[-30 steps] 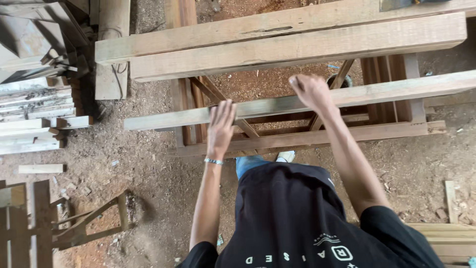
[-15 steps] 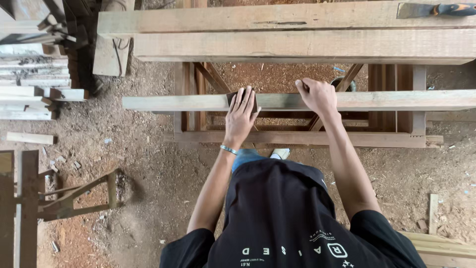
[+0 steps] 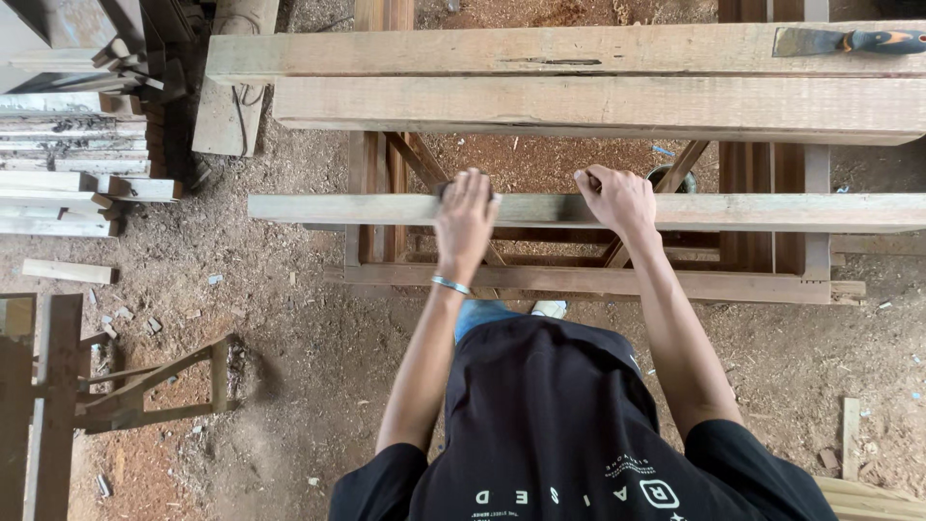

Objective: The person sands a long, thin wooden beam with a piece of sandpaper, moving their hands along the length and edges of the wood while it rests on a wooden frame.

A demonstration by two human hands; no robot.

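Hands rest on a long wooden plank (image 3: 386, 208): left hand (image 3: 466, 217) flat on a dark block (mostly hidden), right hand (image 3: 617, 198) gripping the far edge.

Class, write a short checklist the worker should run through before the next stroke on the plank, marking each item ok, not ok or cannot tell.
1. Left hand flat on the plank: ok.
2. Right hand gripping the plank: ok.
3. Dark block under the left hand well seated: cannot tell.
4. Plank resting across the wooden frame: ok.
5. Chisel-like tool lying away from both hands: ok.
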